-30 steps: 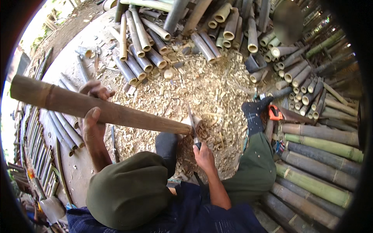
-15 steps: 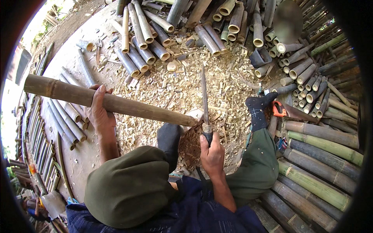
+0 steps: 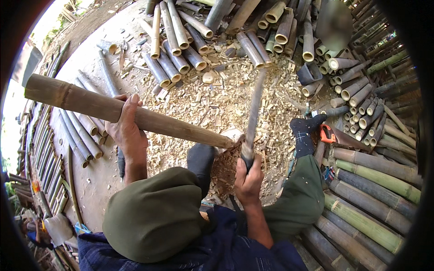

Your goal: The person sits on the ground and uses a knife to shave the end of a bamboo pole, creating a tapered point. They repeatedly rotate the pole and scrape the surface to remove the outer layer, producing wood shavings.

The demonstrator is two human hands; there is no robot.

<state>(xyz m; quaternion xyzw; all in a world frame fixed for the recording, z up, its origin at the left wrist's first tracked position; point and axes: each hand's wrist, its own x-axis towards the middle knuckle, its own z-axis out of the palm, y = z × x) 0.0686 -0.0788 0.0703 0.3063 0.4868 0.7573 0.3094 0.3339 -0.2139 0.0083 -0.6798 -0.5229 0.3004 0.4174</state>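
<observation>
A long brown bamboo pole (image 3: 95, 101) slants across in front of me, its thick end up at the left. My left hand (image 3: 128, 131) is wrapped round its middle. The pole's thin end rests at a chopping block (image 3: 230, 135), whose pale top shows just beyond it; the rest of the block is in shadow. My right hand (image 3: 248, 180) grips the dark handle of a machete (image 3: 254, 110). Its blade, a little blurred, points away from me, just right of the pole's end.
Bamboo chips (image 3: 194, 101) cover the ground ahead. Cut bamboo tubes (image 3: 160, 67) lie at the far side, with more stacked at the right (image 3: 361, 90). An orange-handled saw (image 3: 327, 134) lies beyond my right foot. Thick bamboo poles (image 3: 370, 198) lie at near right.
The machete's blade has tilted to the right and turned, its tip now leaning away from the pole. The pole stays in my left hand, and the view has shifted slightly.
</observation>
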